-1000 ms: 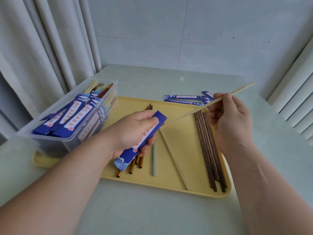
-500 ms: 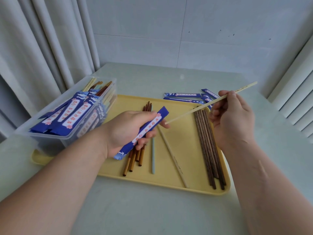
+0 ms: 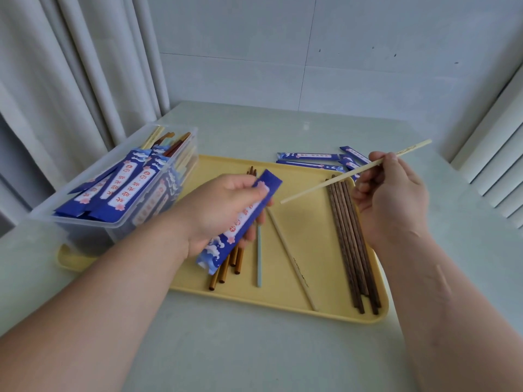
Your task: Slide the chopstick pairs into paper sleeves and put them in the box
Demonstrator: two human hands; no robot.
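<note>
Your left hand [image 3: 223, 207] grips a sleeve [image 3: 240, 224], right hand [image 3: 393, 199] pinches a pale chopstick [image 3: 319, 188]; box [image 3: 85, 230] holds sleeved pairs [image 3: 121, 190], tray [image 3: 308, 222] loose chopsticks [image 3: 351, 244]

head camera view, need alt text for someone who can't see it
A person's left hand holds a blue paper sleeve over a yellow tray while the right hand pinches a pale chopstick, its tip pointed toward the sleeve's far end, not touching it. A clear box of sleeved pairs stands left; dark wooden chopsticks lie on the tray.
</note>
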